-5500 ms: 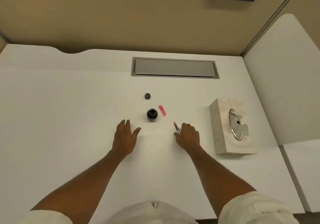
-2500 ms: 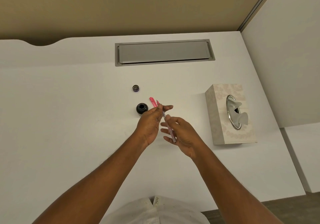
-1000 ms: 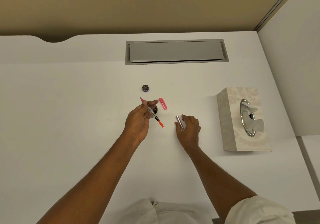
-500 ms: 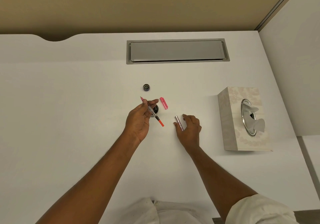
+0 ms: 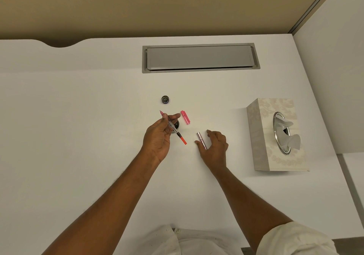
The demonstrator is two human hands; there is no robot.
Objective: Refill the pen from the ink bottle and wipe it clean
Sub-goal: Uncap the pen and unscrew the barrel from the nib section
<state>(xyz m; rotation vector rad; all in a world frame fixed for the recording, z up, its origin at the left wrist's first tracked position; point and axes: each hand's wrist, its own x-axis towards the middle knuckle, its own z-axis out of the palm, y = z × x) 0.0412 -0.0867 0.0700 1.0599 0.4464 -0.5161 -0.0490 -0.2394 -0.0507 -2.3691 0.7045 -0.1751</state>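
My left hand grips the pen's inner part, a thin clear converter with a pink nib end up-left and an orange-red knob down-right. The dark ink bottle stands just behind that hand, mostly hidden by the fingers. Its dark round cap lies farther back. A pink pen cap lies right of the bottle. The pinkish-silver pen barrel lies on the white desk beside my right hand, whose fingers are spread over it.
A pale patterned tissue box with a tissue sticking out of its metal ring stands to the right. A grey cable-tray lid is set into the desk at the back. A white partition rises at the far right.
The pen was taken up in both hands and pulled apart. The left hand kept the inner part; the right set the barrel on the desk and opened its fingers.
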